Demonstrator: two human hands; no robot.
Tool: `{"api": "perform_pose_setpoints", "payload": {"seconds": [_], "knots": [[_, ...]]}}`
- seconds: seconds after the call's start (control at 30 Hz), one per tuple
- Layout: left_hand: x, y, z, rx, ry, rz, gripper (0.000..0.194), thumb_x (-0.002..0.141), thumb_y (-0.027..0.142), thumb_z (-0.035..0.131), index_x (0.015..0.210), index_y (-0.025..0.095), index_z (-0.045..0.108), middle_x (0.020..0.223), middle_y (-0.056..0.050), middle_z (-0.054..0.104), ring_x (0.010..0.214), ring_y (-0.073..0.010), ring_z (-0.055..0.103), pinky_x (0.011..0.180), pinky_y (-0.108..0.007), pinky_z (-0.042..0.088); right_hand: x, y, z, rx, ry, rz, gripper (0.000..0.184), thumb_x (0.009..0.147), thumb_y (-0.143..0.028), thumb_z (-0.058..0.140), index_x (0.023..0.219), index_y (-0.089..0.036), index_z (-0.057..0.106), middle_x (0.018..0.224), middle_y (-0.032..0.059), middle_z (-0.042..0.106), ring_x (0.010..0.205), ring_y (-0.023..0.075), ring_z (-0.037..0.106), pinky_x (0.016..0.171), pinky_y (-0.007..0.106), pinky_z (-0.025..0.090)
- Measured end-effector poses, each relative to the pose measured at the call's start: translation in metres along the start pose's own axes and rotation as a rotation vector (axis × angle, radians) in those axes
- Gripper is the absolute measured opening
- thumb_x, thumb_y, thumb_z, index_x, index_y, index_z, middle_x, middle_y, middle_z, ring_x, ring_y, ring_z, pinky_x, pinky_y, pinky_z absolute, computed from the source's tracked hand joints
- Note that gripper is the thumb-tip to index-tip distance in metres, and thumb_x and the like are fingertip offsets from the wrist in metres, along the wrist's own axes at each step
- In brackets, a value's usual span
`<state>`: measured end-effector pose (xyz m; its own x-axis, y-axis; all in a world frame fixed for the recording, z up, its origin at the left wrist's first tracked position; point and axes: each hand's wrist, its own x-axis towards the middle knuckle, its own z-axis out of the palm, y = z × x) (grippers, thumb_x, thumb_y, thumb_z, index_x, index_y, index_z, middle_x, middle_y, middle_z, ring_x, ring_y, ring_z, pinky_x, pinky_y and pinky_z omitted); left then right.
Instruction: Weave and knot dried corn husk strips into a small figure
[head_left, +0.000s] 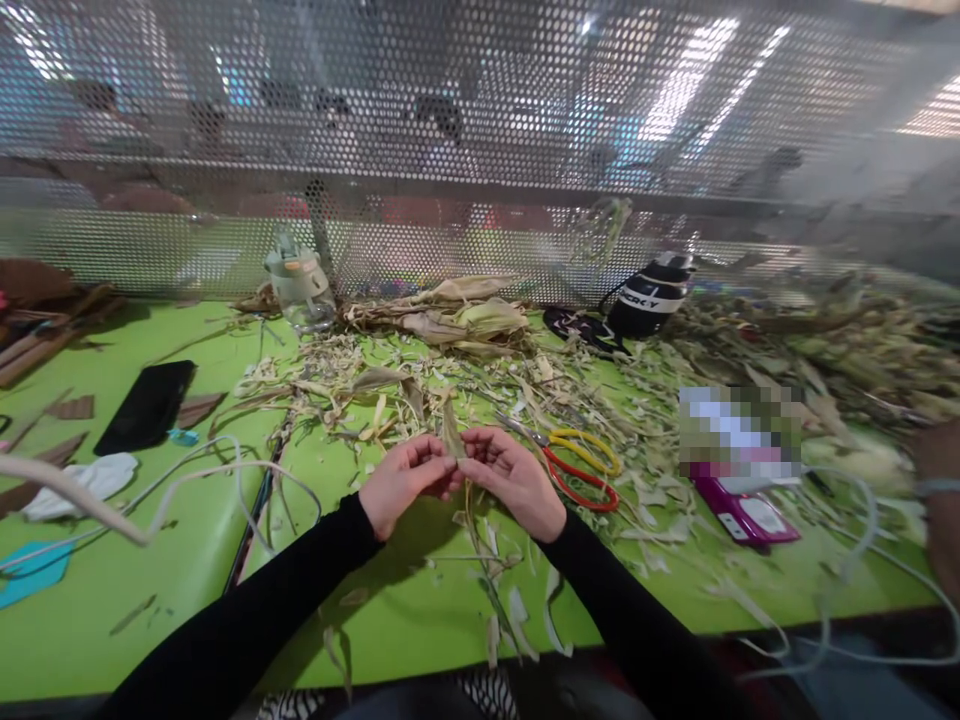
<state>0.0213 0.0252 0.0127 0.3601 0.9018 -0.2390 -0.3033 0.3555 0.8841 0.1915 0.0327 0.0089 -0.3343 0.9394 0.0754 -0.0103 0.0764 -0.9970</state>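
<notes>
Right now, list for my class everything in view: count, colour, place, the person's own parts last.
Screen: one, grey, back
Tabletop: one seamed run, green, front
People: several, blurred, behind screen
Bottle: one, clear, back left
Flask: one, black, back right
Leaf bundle: one, tan, back centre
Leaf pile: one, greenish, far right
Scraps: many, pale, middle
Phone: one, black, left
Wad: one, white, left
Card: one, blue, lower left
Cables: several, white, both sides
Scissors: one pair, red-and-yellow, right of centre
Device: one, magenta, right
Other person's arm: one, blurred, right edge
Leaf strip: one, pale green, centre
Left hand: one, black-sleeved, centre
Right hand: one, black-sleeved, centre
</notes>
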Motion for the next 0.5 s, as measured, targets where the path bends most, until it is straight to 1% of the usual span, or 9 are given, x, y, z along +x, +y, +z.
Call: {"api": "perform_pose_setpoints", "payload": {"seconds": [0.1, 0.17, 0.23, 0.33, 0.4, 0.43, 0.5], "knots": [[0.0, 0.001, -0.002, 0.073, -0.012, 0.042, 0.026, 0.071, 0.035, 0.069, 0.073, 0.016, 0.051, 0.066, 0.001, 0.061, 0.063, -0.0094, 0.058, 0.058, -0.021, 0.046, 0.001, -0.001, -0.002, 0.016, -0.045, 0.039, 0.02, 0.079, -0.034, 0.066, 0.089, -0.019, 0.058, 0.078, 0.0008, 0.064, 0.069, 0.0134, 0.062, 0.071, 0.03, 0.052], [0.001, 0.002, -0.003, 0.167, -0.008, 0.08, 0.024, 0.072, 0.032, 0.068, 0.071, 0.016, 0.051, 0.063, 0.002, 0.059, 0.06, -0.0089, 0.057, 0.057, -0.02, 0.044, 0.001, -0.002, -0.002, -0.021, -0.017, 0.03, 0.019, 0.076, -0.034, 0.067, 0.085, -0.019, 0.058, 0.077, 0.0002, 0.063, 0.069, 0.0133, 0.061, 0.07, 0.03, 0.051], [0.002, 0.002, -0.002, 0.221, 0.006, 0.088, 0.023, 0.071, 0.029, 0.068, 0.068, 0.016, 0.049, 0.06, 0.003, 0.058, 0.057, -0.0087, 0.057, 0.055, -0.02, 0.044, 0.0, -0.002, 0.001, -0.079, 0.021, 0.024, 0.019, 0.074, -0.033, 0.069, 0.083, -0.019, 0.059, 0.075, -0.0004, 0.062, 0.068, 0.0128, 0.06, 0.07, 0.029, 0.05], [0.002, 0.004, 0.0, 0.154, 0.042, 0.028, 0.023, 0.072, 0.029, 0.068, 0.068, 0.015, 0.049, 0.062, 0.001, 0.062, 0.056, -0.009, 0.058, 0.057, -0.021, 0.046, 0.001, 0.0, 0.008, -0.104, 0.066, 0.051, 0.019, 0.076, -0.035, 0.067, 0.083, -0.019, 0.059, 0.072, -0.0014, 0.06, 0.065, 0.012, 0.058, 0.067, 0.027, 0.049], [0.003, 0.005, 0.0, 0.079, 0.062, -0.04, 0.023, 0.071, 0.028, 0.069, 0.07, 0.015, 0.05, 0.064, 0.0, 0.064, 0.055, -0.0088, 0.059, 0.059, -0.023, 0.048, 0.003, 0.0, 0.006, -0.106, 0.072, 0.07, 0.02, 0.078, -0.037, 0.064, 0.084, -0.019, 0.059, 0.072, -0.0009, 0.061, 0.064, 0.0121, 0.058, 0.065, 0.027, 0.049], [0.004, 0.006, 0.0, 0.046, 0.072, -0.067, 0.024, 0.071, 0.027, 0.07, 0.07, 0.015, 0.05, 0.064, -0.001, 0.065, 0.055, -0.0088, 0.06, 0.059, -0.023, 0.049, 0.004, -0.002, 0.002, -0.131, 0.072, 0.075, 0.021, 0.079, -0.038, 0.063, 0.085, -0.018, 0.059, 0.073, -0.0004, 0.062, 0.065, 0.0122, 0.058, 0.064, 0.027, 0.049], [0.005, 0.006, -0.002, -0.014, 0.095, -0.088, 0.024, 0.07, 0.025, 0.071, 0.07, 0.015, 0.049, 0.065, -0.001, 0.066, 0.056, -0.0091, 0.061, 0.059, -0.022, 0.049, 0.005, -0.007, -0.014, -0.246, 0.098, 0.073, 0.023, 0.08, -0.039, 0.061, 0.089, -0.018, 0.061, 0.079, 0.0009, 0.063, 0.069, 0.0129, 0.058, 0.066, 0.027, 0.049]]}}
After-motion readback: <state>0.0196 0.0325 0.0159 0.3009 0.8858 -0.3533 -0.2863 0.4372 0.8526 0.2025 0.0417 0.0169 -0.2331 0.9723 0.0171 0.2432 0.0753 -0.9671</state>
